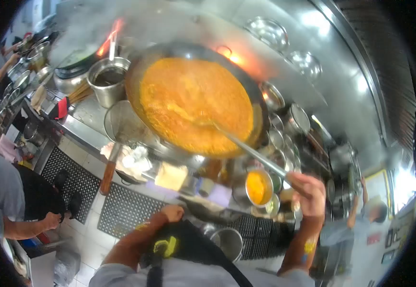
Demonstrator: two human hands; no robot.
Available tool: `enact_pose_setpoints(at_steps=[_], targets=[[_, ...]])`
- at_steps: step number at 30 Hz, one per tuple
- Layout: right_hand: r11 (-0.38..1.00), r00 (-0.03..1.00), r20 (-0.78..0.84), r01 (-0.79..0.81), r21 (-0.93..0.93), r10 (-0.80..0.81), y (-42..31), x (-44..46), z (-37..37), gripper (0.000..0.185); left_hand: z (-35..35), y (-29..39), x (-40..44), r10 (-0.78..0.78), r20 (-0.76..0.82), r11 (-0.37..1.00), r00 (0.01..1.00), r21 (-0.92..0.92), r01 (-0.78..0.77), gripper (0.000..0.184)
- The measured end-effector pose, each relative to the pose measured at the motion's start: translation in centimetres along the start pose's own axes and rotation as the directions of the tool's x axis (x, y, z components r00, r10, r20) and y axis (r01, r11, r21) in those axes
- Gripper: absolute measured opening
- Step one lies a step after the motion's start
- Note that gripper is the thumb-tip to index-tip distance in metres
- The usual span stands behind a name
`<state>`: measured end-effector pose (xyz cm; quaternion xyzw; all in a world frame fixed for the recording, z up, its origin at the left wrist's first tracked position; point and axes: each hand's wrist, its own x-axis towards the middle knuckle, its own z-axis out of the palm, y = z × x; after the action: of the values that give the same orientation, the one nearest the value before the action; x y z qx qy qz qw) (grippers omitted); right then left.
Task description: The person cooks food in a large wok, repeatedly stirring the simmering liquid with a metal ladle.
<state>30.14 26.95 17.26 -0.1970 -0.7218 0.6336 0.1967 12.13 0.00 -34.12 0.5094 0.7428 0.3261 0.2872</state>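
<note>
My right hand (308,192) is wrapped round the wooden grip of a long-handled ladle (251,152). The ladle's metal shaft slants down to the left, and its head dips into the orange sauce (193,103), hidden below the surface. A big dark wok (261,107) holds this sauce, which bubbles and steams. Down by my black apron (188,239), my left hand (173,213) is closed, with its fingers curled; whether anything is inside cannot be seen. A metal pot of bright orange-yellow liquid (258,187) stands below the ladle handle.
Flames (235,58) rise behind the wok. A strainer with a wooden handle (108,174) hangs over the counter edge, beside a steel pot of dark liquid (108,77). Folded cloths (171,175) lie along the front. A co-worker's hand (51,220) is at the left; another person (361,220) stands right.
</note>
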Motion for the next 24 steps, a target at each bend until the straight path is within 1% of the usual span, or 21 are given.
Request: enact_pose_setpoints(at_steps=[1, 2, 3, 4, 5, 6, 7, 9, 10, 11, 12, 14, 15, 16, 17, 19, 20, 21, 22, 23, 24], targets=[[0.992, 0.991, -0.055, 0.123, 0.024, -0.121, -0.5, 0.3, 0.5, 0.052, 0.8, -0.3, 1.4, -0.006, 0.101, 0.999, 0.995, 0.033, 0.003, 0.03], [0.967, 0.96, -0.118, 0.256, 0.004, -0.253, 0.5, 1.0, -0.1, 0.05, 2.2, -0.7, 2.8, -0.058, 0.157, 0.997, 0.986, 0.063, 0.048, 0.034], [0.931, 0.925, -0.11, 0.361, -0.051, -0.365, -0.4, 1.8, 1.4, 0.041, 2.0, 0.3, 4.0, -0.048, 0.213, 0.991, 0.976, 0.134, 0.02, 0.035], [0.837, 0.838, -0.099, 0.514, -0.187, -0.537, 0.4, 3.6, 1.8, 0.034, 1.7, 1.2, 4.4, 0.016, 0.153, 0.995, 0.988, 0.1, -0.032, 0.036], [0.703, 0.723, -0.07, 0.637, -0.318, -0.687, 1.5, 5.3, 2.0, 0.028, 1.4, 2.2, 4.7, 0.042, 0.165, 0.986, 0.985, 0.153, -0.068, 0.042], [0.747, 0.733, -0.167, 0.613, -0.256, -0.659, 2.3, 6.3, 3.0, 0.022, 1.8, 2.4, 5.2, 0.089, 0.155, 0.971, 0.984, 0.207, -0.12, 0.047], [0.707, 0.693, -0.149, 0.671, -0.224, -0.706, 2.1, 7.7, 4.5, 0.02, 3.0, 2.0, 6.4, 0.017, 0.198, 0.965, 0.98, 0.254, -0.068, 0.046], [0.641, 0.639, -0.073, 0.768, -0.013, -0.766, 2.0, 10.6, 7.8, 0.02, 3.6, 2.1, 7.0, 0.04, 0.211, 0.953, 0.977, 0.285, -0.101, 0.049], [0.685, 0.7, -0.062, 0.711, 0.157, -0.712, 2.6, 11.3, 8.5, 0.02, 3.0, 2.6, 7.0, 0.032, 0.241, 0.952, 0.97, 0.287, -0.102, 0.051], [0.663, 0.672, -0.001, 0.731, 0.164, -0.741, 3.2, 12.2, 9.2, 0.019, 2.5, 3.0, 7.0, 0.023, 0.272, 0.952, 0.962, 0.288, -0.104, 0.052], [0.649, 0.654, 0.024, 0.745, 0.156, -0.756, 3.7, 13.1, 10.0, 0.018, 2.6, 3.1, 7.5, -0.04, 0.344, 0.967, 0.938, 0.251, -0.051, 0.056], [0.636, 0.634, 0.058, 0.763, 0.119, -0.771, 4.6, 14.4, 11.7, 0.018, 4.9, 1.4, 8.3, -0.057, 0.353, 0.958, 0.934, 0.282, -0.049, 0.056], [0.635, 0.632, 0.066, 0.767, 0.088, -0.772, 5.0, 15.0, 12.3, 0.018, 4.9, 1.1, 8.6, -0.066, 0.359, 0.954, 0.931, 0.297, -0.047, 0.056], [0.628, 0.623, 0.088, 0.775, 0.071, -0.778, 5.4, 15.7, 12.6, 0.017, 5.0, 0.7, 8.5, -0.017, 0.315, 0.98, 0.949, 0.191, -0.046, 0.053], [0.623, 0.616, 0.106, 0.78, 0.052, -0.78, 5.8, 16.4, 12.9, 0.016, 5.1, 0.4, 8.6, 0.014, 0.26, 0.98, 0.965, 0.188, -0.065, 0.046], [0.61, 0.603, 0.142, 0.792, 0.01, -0.785, 6.6, 17.8, 13.4, 0.016, 8.8, -2.5, 9.3, 0.08, 0.148, 0.977, 0.986, 0.184, -0.107, 0.035], [0.621, 0.613, 0.151, 0.784, 0.006, -0.775, 7.1, 18.5, 13.5, 0.015, 10.4, -3.8, 9.6, 0.108, -0.023, 0.982, 0.994, 0.159, -0.103, 0.035], [0.607, 0.602, 0.177, 0.794, -0.03, -0.779, 7.4, 19.2, 13.8, 0.015, 9.6, -3.0, 10.0, -0.027, 0.096, 0.993, 0.995, 0.119, 0.016, 0.036], [0.593, 0.593, 0.203, 0.802, -0.068, -0.779, 7.7, 20.0, 14.1, 0.015, 7.9, -1.2, 10.1, -0.156, 0.22, 0.986, 0.963, 0.092, 0.138, 0.037], [0.578, 0.585, 0.229, 0.81, -0.103, -0.778, 8.0, 20.8, 14.3, 0.015, 6.9, -0.2, 10.1, -0.274, 0.343, 0.962, 0.899, 0.083, 0.261, 0.038], [0.563, 0.571, 0.265, 0.819, -0.113, -0.777, 8.8, 21.7, 14.1, 0.014, 9.0, -1.7, 11.1, -0.206, 0.357, 0.975, 0.911, 0.158, 0.159, 0.044]])
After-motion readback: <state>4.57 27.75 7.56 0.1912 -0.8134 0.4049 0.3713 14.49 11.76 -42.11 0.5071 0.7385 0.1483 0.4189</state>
